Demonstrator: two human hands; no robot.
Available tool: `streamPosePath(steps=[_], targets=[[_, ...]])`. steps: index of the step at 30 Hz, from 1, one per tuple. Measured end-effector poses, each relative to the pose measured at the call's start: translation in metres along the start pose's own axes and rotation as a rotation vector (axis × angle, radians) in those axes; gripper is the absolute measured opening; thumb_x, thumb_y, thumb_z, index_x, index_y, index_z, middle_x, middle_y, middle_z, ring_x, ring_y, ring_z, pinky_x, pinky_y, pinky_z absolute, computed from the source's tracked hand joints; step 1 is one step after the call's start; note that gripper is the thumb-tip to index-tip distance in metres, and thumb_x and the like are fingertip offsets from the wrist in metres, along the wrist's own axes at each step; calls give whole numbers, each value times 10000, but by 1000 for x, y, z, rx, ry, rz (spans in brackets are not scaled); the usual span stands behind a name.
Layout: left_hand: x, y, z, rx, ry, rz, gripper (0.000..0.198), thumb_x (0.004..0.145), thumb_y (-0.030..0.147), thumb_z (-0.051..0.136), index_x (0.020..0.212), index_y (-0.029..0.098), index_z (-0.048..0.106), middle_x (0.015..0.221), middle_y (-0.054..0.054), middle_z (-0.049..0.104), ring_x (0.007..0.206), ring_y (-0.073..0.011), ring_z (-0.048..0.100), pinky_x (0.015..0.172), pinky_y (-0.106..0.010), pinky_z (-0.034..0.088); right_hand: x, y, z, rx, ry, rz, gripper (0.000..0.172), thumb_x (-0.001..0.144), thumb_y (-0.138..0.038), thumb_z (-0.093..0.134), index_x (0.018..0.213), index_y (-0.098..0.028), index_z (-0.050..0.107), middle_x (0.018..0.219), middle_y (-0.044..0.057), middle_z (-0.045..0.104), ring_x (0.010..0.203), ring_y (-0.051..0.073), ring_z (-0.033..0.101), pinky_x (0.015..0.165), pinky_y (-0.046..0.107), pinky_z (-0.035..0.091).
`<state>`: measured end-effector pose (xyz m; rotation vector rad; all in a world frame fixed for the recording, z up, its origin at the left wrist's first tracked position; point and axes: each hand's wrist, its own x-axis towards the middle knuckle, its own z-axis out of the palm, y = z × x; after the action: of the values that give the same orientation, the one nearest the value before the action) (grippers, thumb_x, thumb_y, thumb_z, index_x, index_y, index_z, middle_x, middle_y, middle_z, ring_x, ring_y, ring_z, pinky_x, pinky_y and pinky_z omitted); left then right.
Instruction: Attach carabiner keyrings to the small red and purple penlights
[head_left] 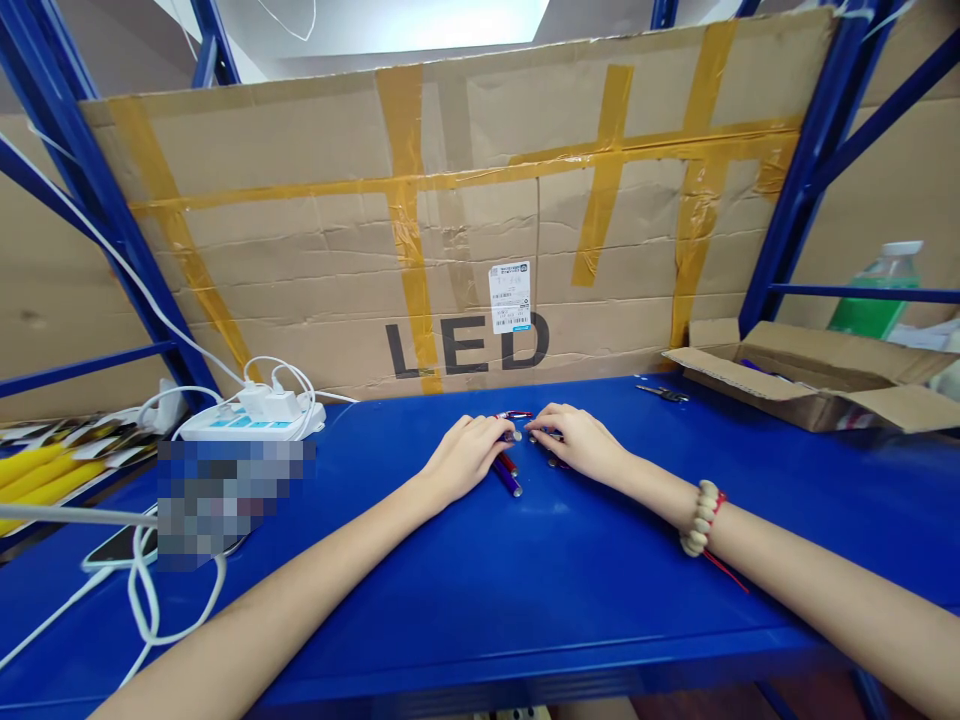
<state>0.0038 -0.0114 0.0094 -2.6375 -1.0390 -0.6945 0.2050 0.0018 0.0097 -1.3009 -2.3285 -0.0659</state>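
My left hand (474,452) rests on the blue metal shelf, fingers curled down over several slim tubes. A blue pen-like tube (509,478) with a silvery end sticks out below its fingers, beside a red one (509,464). Another red pen-like piece (516,414) lies just beyond the fingertips. My right hand (583,440) is opposite, a small gap away, its fingers bent and closed over small dark and shiny pieces (555,462). What exactly either hand pinches is too small and partly hidden. A beaded bracelet (700,518) circles my right wrist.
An open cardboard box (795,385) stands at the right, with keys (662,394) near it. A white power strip (251,420) with plugs and looping cables is on the left, near a phone (120,548). Taped cardboard (322,270) walls the back; blue posts flank it.
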Motion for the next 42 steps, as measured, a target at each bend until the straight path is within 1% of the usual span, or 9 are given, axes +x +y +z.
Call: streamPosePath(steps=[4,10,15,18,21,29,36,42], targets=[[0,0,-1,-1,-8,-4,158,930,246,372,1002,189,501,986,-26,647,869,-159,579,779,-289,382,0,1,1,-2,14,-7,204,842,-229,515,967,-202,674,957,64,644,890,195,586,746,302,449],[0,0,-1,-10,-9,-8,168,934,251,361,1006,194,501,991,-26,643,873,-158,579,781,-290,382,-1,1,3,15,20,5,187,824,-230,534,956,-197,662,932,63,640,857,188,592,715,290,448],[0,0,-1,-15,-13,-15,178,935,260,357,1011,198,505,1006,-30,641,884,-160,578,783,-295,384,-1,1,4,21,34,-6,238,824,-234,525,1031,-183,632,925,74,648,840,191,589,707,301,447],[0,1,-1,-16,-14,-16,169,933,255,364,1013,198,502,1015,-28,642,887,-159,577,785,-291,382,-1,0,4,16,16,-11,215,836,-239,507,988,-194,653,934,73,652,861,194,585,728,311,443],[0,1,-2,-14,-21,-21,164,932,249,368,1009,194,501,1018,-28,644,880,-159,578,782,-291,382,-2,-1,3,11,8,-1,193,832,-239,514,941,-203,669,907,62,657,857,197,582,715,308,439],[0,1,-1,-10,-22,-14,173,934,256,357,1010,200,502,992,-26,641,889,-156,574,793,-294,385,-2,-2,0,7,38,-9,146,801,-208,544,827,-230,686,843,27,666,809,188,580,670,293,418],[0,1,-1,-4,-24,-20,154,930,244,371,1005,196,497,992,-27,644,896,-164,577,782,-292,382,-1,-1,1,0,52,-8,133,795,-214,554,815,-242,683,813,14,673,778,181,586,632,280,406],[0,1,-1,-12,-27,-20,151,929,244,374,1005,198,497,990,-24,642,903,-162,576,776,-291,378,-1,0,1,13,45,-2,113,791,-229,571,821,-237,680,810,7,686,794,189,582,645,284,407]])
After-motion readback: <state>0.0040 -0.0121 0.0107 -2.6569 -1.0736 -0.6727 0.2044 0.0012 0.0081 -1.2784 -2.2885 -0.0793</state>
